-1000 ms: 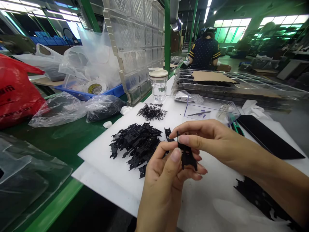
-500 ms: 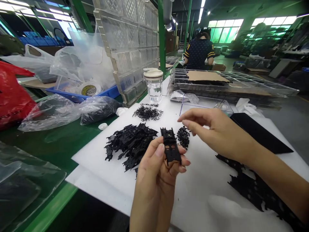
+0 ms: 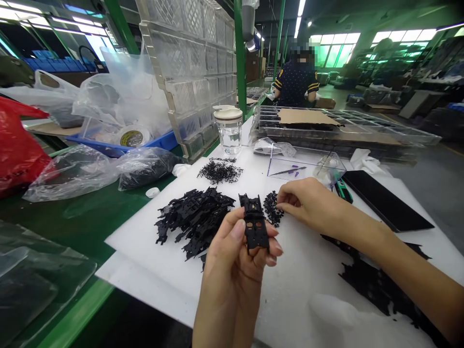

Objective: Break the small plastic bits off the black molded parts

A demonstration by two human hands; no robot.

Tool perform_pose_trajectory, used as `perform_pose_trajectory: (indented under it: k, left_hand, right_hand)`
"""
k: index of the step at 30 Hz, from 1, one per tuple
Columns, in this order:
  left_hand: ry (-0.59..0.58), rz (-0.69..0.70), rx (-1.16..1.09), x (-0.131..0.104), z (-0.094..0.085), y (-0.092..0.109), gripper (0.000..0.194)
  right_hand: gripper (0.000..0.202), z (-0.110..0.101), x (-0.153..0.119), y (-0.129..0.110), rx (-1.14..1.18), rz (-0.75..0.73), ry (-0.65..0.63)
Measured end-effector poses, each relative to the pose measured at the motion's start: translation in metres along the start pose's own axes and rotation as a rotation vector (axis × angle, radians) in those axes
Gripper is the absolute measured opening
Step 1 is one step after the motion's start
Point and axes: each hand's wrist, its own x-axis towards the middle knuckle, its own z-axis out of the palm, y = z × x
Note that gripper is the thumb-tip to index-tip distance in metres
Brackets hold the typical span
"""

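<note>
The left hand [image 3: 239, 256] is holding a flat black plastic part [image 3: 255, 228] upright above the white sheet [image 3: 297, 270] covering the tabletop [image 3: 83, 222]. Its grip is clamped on the part, thumb pressing the near face and fingers backing the far side. The part is showing two round holes and notched ends.

The right hand [image 3: 308, 203] is reaching to a small heap of tiny black pieces [image 3: 271, 208] lying on the sheet just right of the held part. Its fingertips are drawn together and touching that heap; whether a piece is pinched between them cannot be told.

A larger pile of flat black parts [image 3: 194, 220] is lying on the sheet to the left of the held part. Behind it, a scatter of thin black bits [image 3: 219, 171] is resting near a clear jar [image 3: 228, 130] with a pale lid. A clear box [image 3: 304, 166] is sitting beyond the right hand, and a dark flat panel [image 3: 386, 205] is lying to its right. More black parts [image 3: 380, 290] are lying under the right forearm. Clear bags [image 3: 94, 166] and a red bag [image 3: 18, 145] are lying at the left. Another person [image 3: 295, 82] is sitting farther down the line, back turned.
</note>
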Motion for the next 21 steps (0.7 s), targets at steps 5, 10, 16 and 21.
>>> perform_pose_trajectory:
  k: [5, 10, 16, 21]
  left_hand:
    - [-0.059, -0.008, -0.063, 0.0030, -0.0013, -0.0009, 0.012]
    - [-0.061, -0.011, -0.066, 0.0020, -0.0021, 0.0006, 0.010]
    - [-0.013, 0.000, -0.010, -0.0008, 0.0007, 0.0015, 0.007]
    - [-0.018, 0.002, -0.003, -0.0002, -0.0002, 0.0007, 0.009]
  right_hand:
    - [0.003, -0.0071, -0.0015, -0.0045, 0.255, 0.102, 0.044]
    - [0.007, -0.0091, -0.0017, -0.0020, 0.365, 0.142, 0.034]
    - [0.010, -0.0091, -0.0002, 0.0001, 0.610, 0.210, 0.015]
    - [0.007, -0.0110, -0.0010, -0.0067, 0.905, 0.257, -0.003]
